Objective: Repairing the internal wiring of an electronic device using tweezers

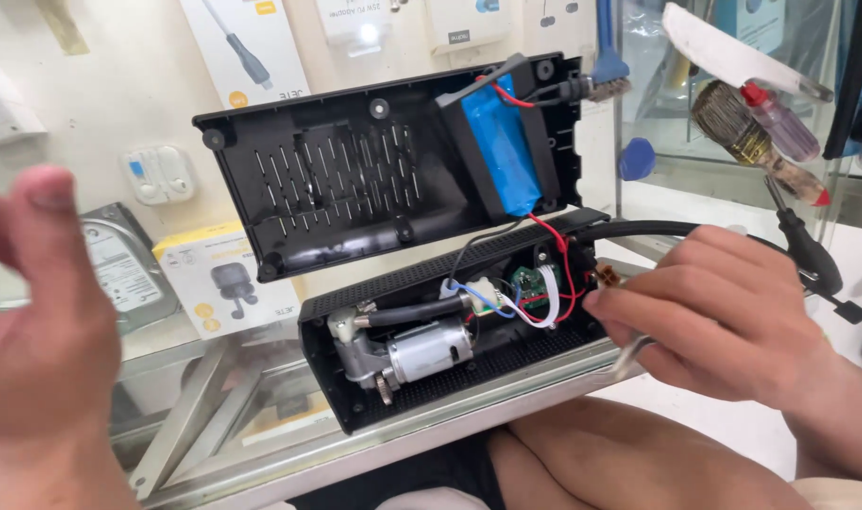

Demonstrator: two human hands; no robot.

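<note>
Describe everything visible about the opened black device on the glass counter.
The black device is a long plastic case with perforated walls, lying open on the glass counter. Inside sit a silver motor, a black hose, and a small green circuit board. Red, white and blue wires run to the blue battery in the raised lid. The right hand touches its end.

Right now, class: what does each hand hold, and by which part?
The right hand pinches metal tweezers around their middle, tips at the opened black device. The left hand holds nothing.
</note>
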